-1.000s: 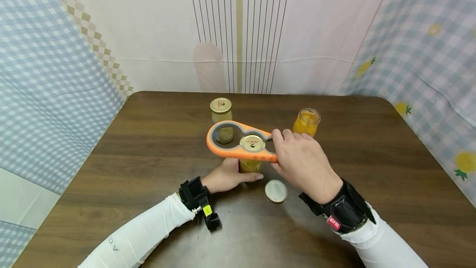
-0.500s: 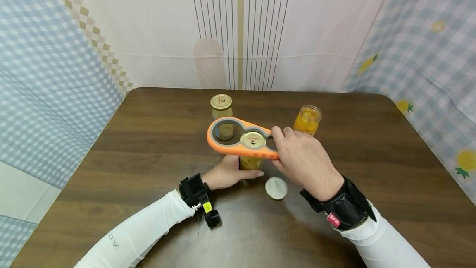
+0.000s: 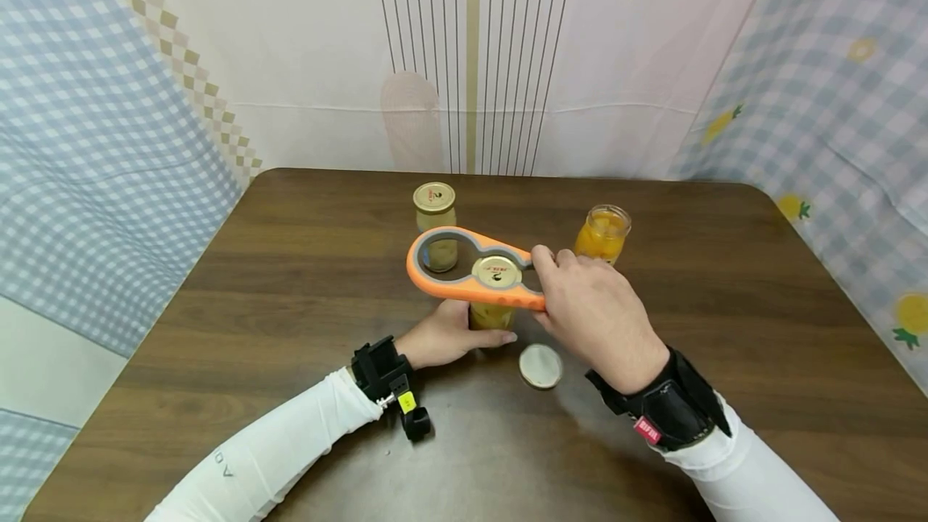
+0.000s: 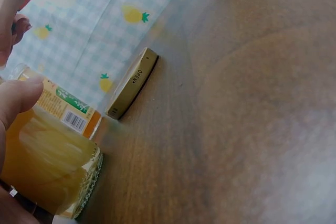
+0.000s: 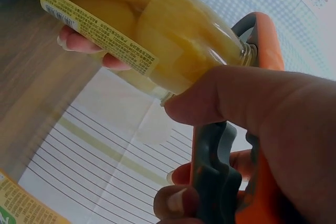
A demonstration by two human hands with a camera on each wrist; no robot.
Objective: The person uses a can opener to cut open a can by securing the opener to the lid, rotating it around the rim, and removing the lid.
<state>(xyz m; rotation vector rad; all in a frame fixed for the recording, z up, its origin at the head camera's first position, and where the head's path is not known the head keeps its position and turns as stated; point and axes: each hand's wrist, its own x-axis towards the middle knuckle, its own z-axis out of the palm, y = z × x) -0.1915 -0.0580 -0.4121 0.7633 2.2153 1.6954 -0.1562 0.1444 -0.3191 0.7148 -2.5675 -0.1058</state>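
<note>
- Left hand [image 3: 455,335] grips a jar [image 3: 491,316]
- Right hand [image 3: 598,312] grips an orange opener [image 3: 464,290] around that jar's gold lid [image 3: 497,271]
- Loose lid [image 3: 540,366] lies nearby on the bench [image 3: 290,288]

High head view, wrist views near held jar [image 3: 491,317]

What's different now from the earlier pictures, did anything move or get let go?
Nothing visibly moved or was let go; only the head view shifted slightly. The left hand still holds the middle jar, and the right hand still grips the orange opener around its gold lid. The loose lid, closed jar and open jar stayed put.
</note>
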